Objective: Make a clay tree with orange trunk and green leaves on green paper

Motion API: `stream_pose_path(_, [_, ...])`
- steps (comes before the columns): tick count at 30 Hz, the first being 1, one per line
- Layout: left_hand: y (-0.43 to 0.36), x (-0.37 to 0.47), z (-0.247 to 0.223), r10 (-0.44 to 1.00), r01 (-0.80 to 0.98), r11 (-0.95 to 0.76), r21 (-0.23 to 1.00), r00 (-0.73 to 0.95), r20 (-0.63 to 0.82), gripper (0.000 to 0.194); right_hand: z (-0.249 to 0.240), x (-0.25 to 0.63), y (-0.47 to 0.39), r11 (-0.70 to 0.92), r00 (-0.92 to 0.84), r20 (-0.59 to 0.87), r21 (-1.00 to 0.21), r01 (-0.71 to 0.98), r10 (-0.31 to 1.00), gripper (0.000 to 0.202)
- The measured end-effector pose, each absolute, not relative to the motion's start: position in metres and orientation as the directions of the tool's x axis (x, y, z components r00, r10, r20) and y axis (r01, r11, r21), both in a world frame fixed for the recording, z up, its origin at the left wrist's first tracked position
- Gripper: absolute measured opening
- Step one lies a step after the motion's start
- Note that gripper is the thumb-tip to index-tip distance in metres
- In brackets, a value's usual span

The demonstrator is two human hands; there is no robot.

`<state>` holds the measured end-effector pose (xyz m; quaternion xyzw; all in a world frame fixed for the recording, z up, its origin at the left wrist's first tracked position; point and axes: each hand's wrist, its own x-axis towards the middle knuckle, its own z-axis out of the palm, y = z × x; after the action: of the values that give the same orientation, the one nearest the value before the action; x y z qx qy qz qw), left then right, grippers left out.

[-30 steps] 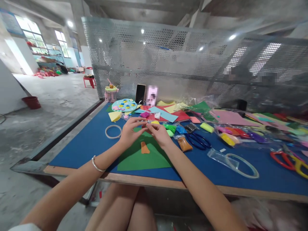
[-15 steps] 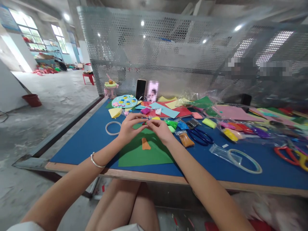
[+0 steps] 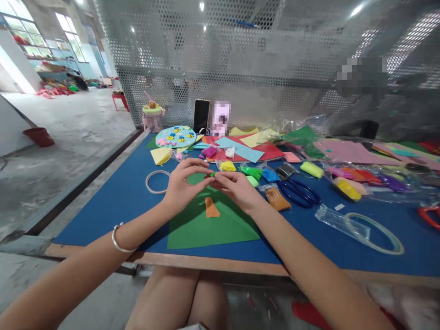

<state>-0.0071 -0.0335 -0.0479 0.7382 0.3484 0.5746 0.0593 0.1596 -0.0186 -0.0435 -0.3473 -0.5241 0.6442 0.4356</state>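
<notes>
My left hand [image 3: 185, 183] and my right hand [image 3: 237, 187] meet above a green sheet [image 3: 192, 229]. Between their pinched fingertips shows a small bit of green clay [image 3: 212, 174], mostly hidden by the fingers. Below the hands, an orange-brown trunk-shaped piece [image 3: 212, 208] lies flat on the sheet. Just beyond the right hand are bags of yellow clay [image 3: 228, 166] and green clay [image 3: 252, 172], with a brown clay bag [image 3: 277, 199] to its right. A roll of tape [image 3: 156, 182] lies beside the left hand.
Blue-handled scissors [image 3: 299, 192] and a larger tape ring [image 3: 378, 233] lie to the right on the blue table [image 3: 113, 201]. At the back stand a round bee-decorated board [image 3: 176, 137], a phone [image 3: 201, 117] and a cup [image 3: 153, 117], before a perforated metal screen [image 3: 213, 59].
The head view has shifted, so the table appears closer. Both hands stay joined at the fingertips above the sheet, and a bit of green clay now shows more plainly between them.
</notes>
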Motion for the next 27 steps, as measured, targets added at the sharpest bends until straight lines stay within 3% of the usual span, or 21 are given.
stream_pose_path(3, [-0.039,-0.014,-0.043,0.542,0.512,-0.753,0.413,0.129,0.830,0.006,-0.042,0.160,-0.022,-0.106,-0.401,-0.031,-0.980,-0.168,0.916,0.032])
stream_pose_path(8, [-0.046,-0.028,-0.044,0.453,0.637,-0.754,0.158,0.332,0.827,0.010,-0.041,0.160,-0.023,-0.139,-0.396,-0.076,-0.982,-0.131,0.915,0.028])
stream_pose_path(10, [-0.046,-0.028,-0.046,0.450,0.641,-0.757,0.129,0.368,0.813,0.011,-0.042,0.161,-0.020,-0.149,-0.405,-0.092,-0.982,-0.112,0.910,0.023])
stream_pose_path(15, [-0.050,-0.025,-0.044,0.548,0.596,-0.753,0.280,0.331,0.768,0.019,-0.040,0.167,-0.010,-0.097,-0.442,-0.097,-0.995,0.024,0.892,0.017])
stream_pose_path(19, [-0.053,-0.027,-0.045,0.658,0.580,-0.705,0.408,0.320,0.682,0.019,-0.032,0.171,-0.001,0.023,-0.529,-0.106,-0.973,0.231,0.842,0.016])
stream_pose_path(27, [-0.051,-0.036,-0.056,0.735,0.611,-0.644,0.461,0.326,0.595,0.013,-0.020,0.162,0.017,0.191,-0.673,-0.226,-0.852,0.487,0.704,0.020])
